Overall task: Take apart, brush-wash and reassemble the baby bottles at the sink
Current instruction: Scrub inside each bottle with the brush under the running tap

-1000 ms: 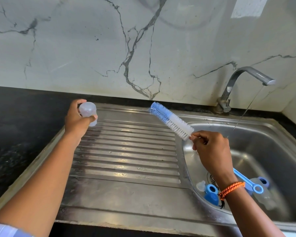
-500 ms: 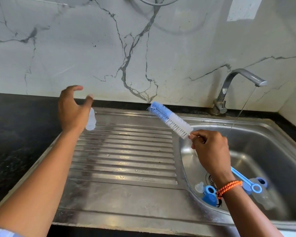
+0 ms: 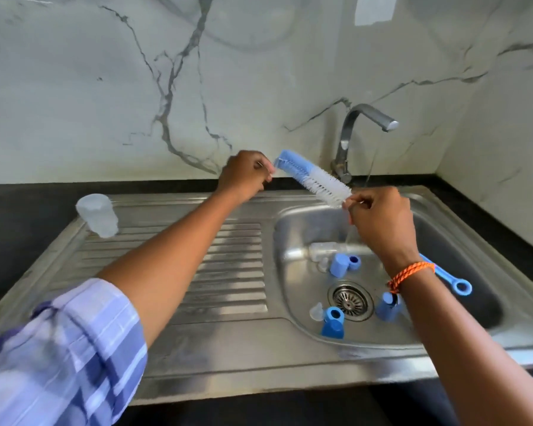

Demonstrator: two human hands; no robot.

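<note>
Step in hand: between parts, brush prep; the right hand (image 3: 379, 222) grips the bottle brush (image 3: 313, 179) at the base of its bristles.
Left hand (image 3: 245, 175): fingers curled at the brush's blue tip, seemingly pinching it, though blur hides the contact.
Washed cap (image 3: 96, 215): upside down at the drainboard's far-left corner.
Still waiting: blue collars (image 3: 333, 322), clear bottle (image 3: 323, 250), in the sink basin (image 3: 290, 229) around the drain.
Next move: free the left hand, fetch a part.
Tap (image 3: 363, 124): running thin.
Writing: none readable.

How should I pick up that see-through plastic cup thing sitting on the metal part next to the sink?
Come down from above and wrap your fingers around the sides of the clear plastic cap. It appears to stand alone on the far left corner of the ridged steel drainboard, with nothing beside it. It looks wet and smooth, so grip its round wall gently, not the top.
</note>
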